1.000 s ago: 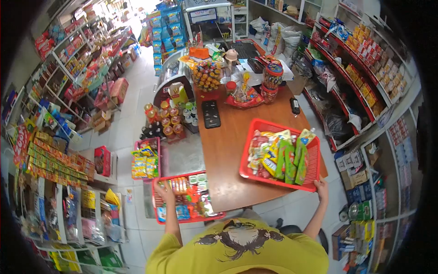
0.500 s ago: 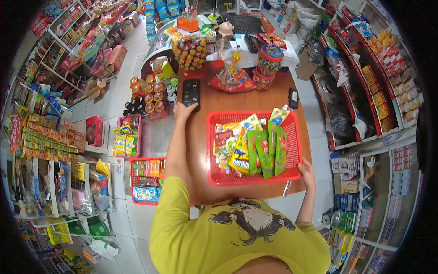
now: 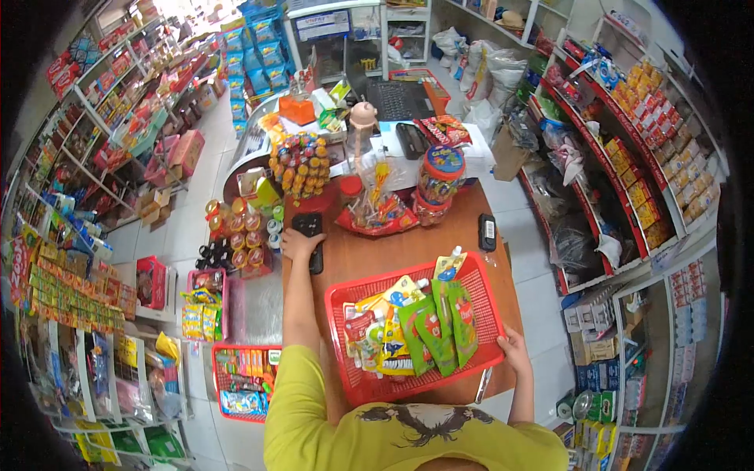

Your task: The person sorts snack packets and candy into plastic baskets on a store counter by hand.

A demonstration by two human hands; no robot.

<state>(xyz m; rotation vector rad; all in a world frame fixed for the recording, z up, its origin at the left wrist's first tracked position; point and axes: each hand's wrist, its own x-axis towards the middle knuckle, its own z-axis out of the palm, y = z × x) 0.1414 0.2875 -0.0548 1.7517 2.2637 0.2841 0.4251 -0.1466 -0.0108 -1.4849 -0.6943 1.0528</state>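
Note:
My left hand [image 3: 297,245] rests at the near left side of a black phone [image 3: 316,259] lying on the wooden table, its fingers bent over the edge. My right hand [image 3: 514,351] grips the right rim of a red plastic basket [image 3: 416,386], which sits slightly turned on the table near my body. Inside the basket, green pouches [image 3: 425,334] lie over yellow and white packets [image 3: 395,337]. A spouted pouch [image 3: 450,265] leans at the far rim.
Beyond the basket stand a bagged red packet [image 3: 377,220], a candy jar [image 3: 441,177] and a lollipop stand [image 3: 300,166]. A small black device [image 3: 487,232] lies at the table's right edge. Red trays [image 3: 243,381] are at the left; stocked shelves line both sides.
The view has tilted up, so the table appears lower. The basket has turned slightly counter-clockwise, with my right hand still on its rim. My left hand has shifted further along the phone's left side.

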